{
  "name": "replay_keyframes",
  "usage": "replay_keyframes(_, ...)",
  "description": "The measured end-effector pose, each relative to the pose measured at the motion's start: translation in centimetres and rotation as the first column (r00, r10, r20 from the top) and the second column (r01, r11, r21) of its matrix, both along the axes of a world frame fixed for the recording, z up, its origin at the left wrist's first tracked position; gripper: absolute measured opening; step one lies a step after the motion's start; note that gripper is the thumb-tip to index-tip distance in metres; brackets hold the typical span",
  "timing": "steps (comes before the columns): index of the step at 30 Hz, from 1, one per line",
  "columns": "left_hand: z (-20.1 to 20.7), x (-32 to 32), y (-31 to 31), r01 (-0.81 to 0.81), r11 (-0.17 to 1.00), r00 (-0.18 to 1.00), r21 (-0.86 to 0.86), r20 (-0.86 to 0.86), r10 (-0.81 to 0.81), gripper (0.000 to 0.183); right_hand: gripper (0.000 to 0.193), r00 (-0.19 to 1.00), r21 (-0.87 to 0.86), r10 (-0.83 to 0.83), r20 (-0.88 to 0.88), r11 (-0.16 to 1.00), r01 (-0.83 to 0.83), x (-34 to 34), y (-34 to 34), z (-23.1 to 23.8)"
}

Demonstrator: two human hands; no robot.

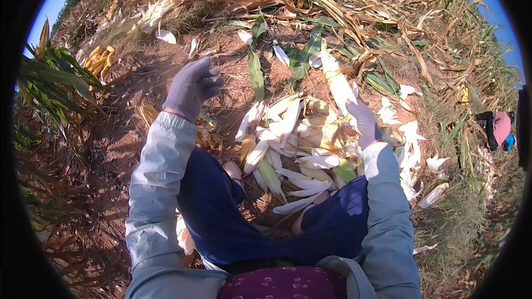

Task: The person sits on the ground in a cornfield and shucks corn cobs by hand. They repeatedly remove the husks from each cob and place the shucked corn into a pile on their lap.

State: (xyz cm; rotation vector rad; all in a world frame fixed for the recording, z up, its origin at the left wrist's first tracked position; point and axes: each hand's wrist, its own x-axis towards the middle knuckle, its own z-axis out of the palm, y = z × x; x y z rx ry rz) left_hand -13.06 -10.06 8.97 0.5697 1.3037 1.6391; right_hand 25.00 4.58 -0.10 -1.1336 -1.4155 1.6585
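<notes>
My right hand [364, 122], in a grey knit glove, grips the lower end of an ear of corn [334, 77] still wrapped in pale husk. The ear points away from me, its tip frayed. My left hand [194, 86], gloved alike, hovers above the soil to the left, fingers loosely bent and apart, holding nothing. Between my legs and beyond my knees spreads a heap of stripped husks [299, 138], mostly cream with some green. Whether any cobs lie under those husks cannot be seen.
A small pile of yellow husked cobs [100, 62] lies at the far left, beside green corn leaves [55, 77]. Dry stalks [327, 0] cover the ground at the back. At the right edge, a person in pink and black [499, 127] is partly visible.
</notes>
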Motion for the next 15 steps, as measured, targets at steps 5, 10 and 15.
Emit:
replay_keyframes(5,-3.3,10.1,3.3,0.194,0.972,0.275,-0.13,-0.944,-0.181,0.072,0.061,0.948,0.391,0.048,0.315,0.904,-0.176,-0.5,-0.6,0.1)
replay_keyframes(10,-5.5,12.6,5.1,0.179,0.981,-0.323,-0.068,-0.947,-0.007,0.078,0.061,0.822,0.586,0.007,0.57,0.698,-0.412,-0.1,-1.5,1.5)
replay_keyframes(15,-5.9,12.1,6.5,0.186,0.91,-0.241,-0.37,-0.915,-0.322,0.063,0.061,0.794,0.585,0.064,0.605,0.64,-0.498,-0.3,-1.8,2.2)
